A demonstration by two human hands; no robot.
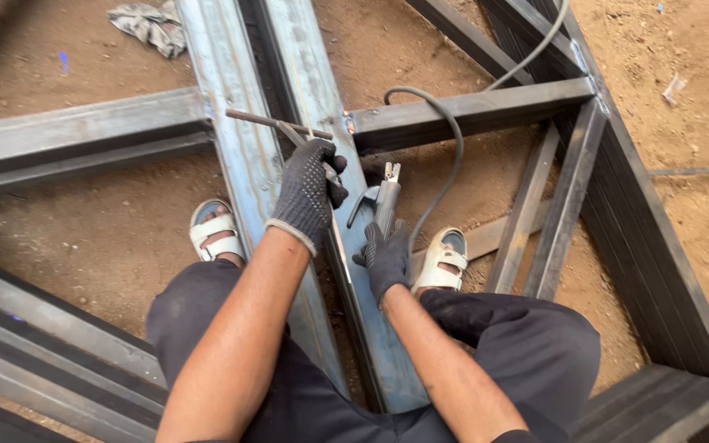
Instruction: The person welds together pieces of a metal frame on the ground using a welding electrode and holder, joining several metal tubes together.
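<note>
I read this as the pause between welds: the holder looks empty, so I judge the next move calls for seating a fresh rod in its clamp before any arc is struck. Nearest me, my right hand point(387, 261) comes in from five o'clock, forearm sloping up, gloved fingers point(377, 243) clamped round the grip of the electrode holder point(386, 197), whose nose points to twelve o'clock; its grey cable point(445, 160) loops away toward one o'clock. Just at ten o'clock from it, my left hand point(307, 193) reaches farther, wrist bent down, fingers curled shut on the handle of a chipping hammer point(276, 123), its head lying across the long steel beams point(289, 98). Beyond, at one o'clock, sits the welded joint point(348, 123) with the cross tube point(469, 107); a rag point(151, 25) lies at eleven o'clock on the dirt.
</note>
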